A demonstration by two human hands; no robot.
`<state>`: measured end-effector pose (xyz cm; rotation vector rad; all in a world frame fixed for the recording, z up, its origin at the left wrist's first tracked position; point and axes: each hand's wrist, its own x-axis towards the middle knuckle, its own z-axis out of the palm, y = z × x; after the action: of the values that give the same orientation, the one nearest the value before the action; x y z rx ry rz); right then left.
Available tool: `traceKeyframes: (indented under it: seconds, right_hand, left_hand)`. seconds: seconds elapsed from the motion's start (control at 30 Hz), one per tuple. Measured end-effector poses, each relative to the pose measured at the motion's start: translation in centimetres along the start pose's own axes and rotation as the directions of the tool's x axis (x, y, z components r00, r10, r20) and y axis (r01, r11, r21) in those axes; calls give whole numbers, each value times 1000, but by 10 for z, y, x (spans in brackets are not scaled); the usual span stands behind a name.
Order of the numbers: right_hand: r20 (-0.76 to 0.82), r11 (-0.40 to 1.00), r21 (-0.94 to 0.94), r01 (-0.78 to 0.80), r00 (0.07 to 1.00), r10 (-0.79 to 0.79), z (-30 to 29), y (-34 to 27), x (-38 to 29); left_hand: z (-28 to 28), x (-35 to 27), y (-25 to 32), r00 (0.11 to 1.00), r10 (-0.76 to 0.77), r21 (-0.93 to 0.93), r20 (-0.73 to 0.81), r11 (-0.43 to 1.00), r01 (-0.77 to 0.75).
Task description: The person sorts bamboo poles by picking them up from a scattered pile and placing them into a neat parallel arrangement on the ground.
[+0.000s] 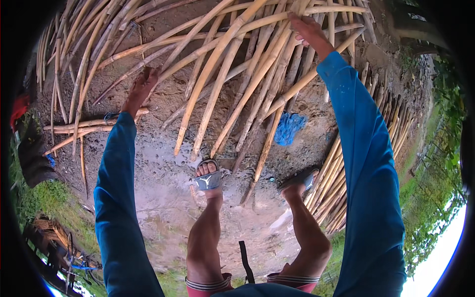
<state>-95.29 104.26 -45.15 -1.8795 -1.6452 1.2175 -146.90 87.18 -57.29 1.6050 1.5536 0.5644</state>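
Note:
My right hand (308,31), upper right of centre, is closed around a long bamboo pole (259,23) that slants down to the left. My left hand (144,87) is at the left, against the lower left end of what looks like the same pole; its fingers are partly hidden, so its grip is unclear. Beneath and between the hands lies a loose, criss-crossed heap of bamboo poles (222,80), their ends fanned towards my feet. A crumpled blue net or cord bundle (290,128) lies on the mud below my right forearm.
More bamboo poles (89,48) lean at the upper left, above short crossed poles (79,128). A stack of poles (330,185) lies beside my right foot. My sandalled feet (207,176) stand on wet, muddy ground. A person in dark clothing (33,159) is partly visible at the left edge.

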Motion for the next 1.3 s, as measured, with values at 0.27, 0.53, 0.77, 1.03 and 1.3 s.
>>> traceKeyframes:
  seconds: [0.27,0.53,0.77,1.03,1.3]
  right_hand:
    - [-215,987,141,70,976,-38,49,40,-52]
    - [-31,825,559,-88,991,127,177,29,-233]
    - [262,946,221,-238,949,177,224,49,-282]
    - [-367,910,307,-280,847,385,143,153,-237]
    - [-522,885,466,-12,803,286,198,93,-217]
  left_hand:
    - [50,25,5,958,-279,277,68,928,251]
    - [63,22,73,923,-385,411,-25,837,361]
    - [118,20,80,866,-451,511,214,807,294]
    - [165,-10,119,882,-323,493,344,861,123]
    - [189,-20,148,870,-224,396,440,917,36]
